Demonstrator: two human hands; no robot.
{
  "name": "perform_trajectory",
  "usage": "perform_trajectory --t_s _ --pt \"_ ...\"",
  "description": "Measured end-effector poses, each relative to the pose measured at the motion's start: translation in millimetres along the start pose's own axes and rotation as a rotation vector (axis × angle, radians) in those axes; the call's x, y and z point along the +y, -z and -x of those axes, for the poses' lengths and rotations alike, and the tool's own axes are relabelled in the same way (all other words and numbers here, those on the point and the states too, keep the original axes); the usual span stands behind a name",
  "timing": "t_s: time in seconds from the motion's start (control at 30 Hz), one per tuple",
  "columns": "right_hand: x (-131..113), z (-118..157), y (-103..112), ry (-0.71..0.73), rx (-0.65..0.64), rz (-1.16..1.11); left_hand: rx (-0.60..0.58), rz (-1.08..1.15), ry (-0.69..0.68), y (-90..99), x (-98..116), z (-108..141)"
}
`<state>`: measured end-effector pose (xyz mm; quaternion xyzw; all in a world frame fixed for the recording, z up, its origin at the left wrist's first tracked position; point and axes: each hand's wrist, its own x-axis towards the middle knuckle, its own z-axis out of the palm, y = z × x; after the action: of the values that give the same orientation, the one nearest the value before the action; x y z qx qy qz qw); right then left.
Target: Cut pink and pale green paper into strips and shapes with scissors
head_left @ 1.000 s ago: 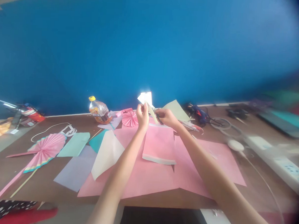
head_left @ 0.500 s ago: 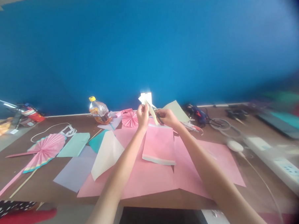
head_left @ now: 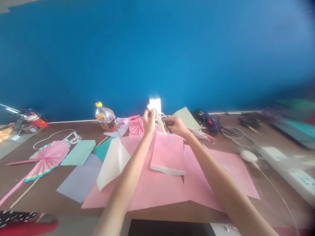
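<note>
In the head view my left hand (head_left: 149, 121) pinches a piece of pale yellow paper (head_left: 160, 122), held up above the far part of the table. From it a narrow strip hangs down toward the right. Closed around the dark handles of a pair of scissors (head_left: 168, 126), my right hand (head_left: 177, 126) is just right of the paper. The blades meet the paper, though their exact position is blurred. Beneath both hands lies a folded pink paper stack (head_left: 168, 155) with a pale edge, on larger pink sheets (head_left: 156, 198).
A tipped-looking bottle (head_left: 106, 119) and a pink paper rosette (head_left: 136, 126) stand behind on the left. A pleated pink fan (head_left: 53, 155) lies farther left. At the back is a bright white phone-like object (head_left: 155, 103). Cables and a power strip (head_left: 291, 169) are on the right.
The yellow strip hangs slightly lower and narrower beside the scissors. Both hands stay nearly in place; the whole view has shifted slightly.
</note>
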<state>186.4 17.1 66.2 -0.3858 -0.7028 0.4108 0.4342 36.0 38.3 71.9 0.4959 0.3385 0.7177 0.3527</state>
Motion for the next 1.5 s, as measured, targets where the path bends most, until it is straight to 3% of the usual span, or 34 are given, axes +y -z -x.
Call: perform_trajectory --t_s 0.23,0.53,0.73,0.97,1.1,1.27,1.5 --pt "-0.5 0.4 0.9 -0.016 0.016 -0.028 0.007 -0.031 -0.045 -3.1 -2.7 3.6" --pt "6.5 -1.0 4.7 -0.042 -0.014 -0.004 -0.048 -0.032 0.016 -0.6 -21.9 5.9" --pt "27.2 -2.8 11.9 -0.058 0.008 0.011 -0.102 -0.082 0.06 -3.6 -33.9 13.5" --pt "53.1 -5.6 5.0 -0.035 0.008 0.033 -0.094 -0.076 0.107 2.2 -50.7 16.3" --pt "55.4 -4.1 4.2 -0.043 0.057 0.051 -0.119 -0.107 0.131 6.5 -59.1 18.6" --pt "50.9 -3.4 3.5 -0.112 0.162 -0.089 -0.193 -0.201 0.133 14.1 -70.3 24.4" --pt "51.7 -3.4 2.8 -0.261 0.204 -0.191 -0.056 -0.178 0.157 23.2 -85.4 23.8"
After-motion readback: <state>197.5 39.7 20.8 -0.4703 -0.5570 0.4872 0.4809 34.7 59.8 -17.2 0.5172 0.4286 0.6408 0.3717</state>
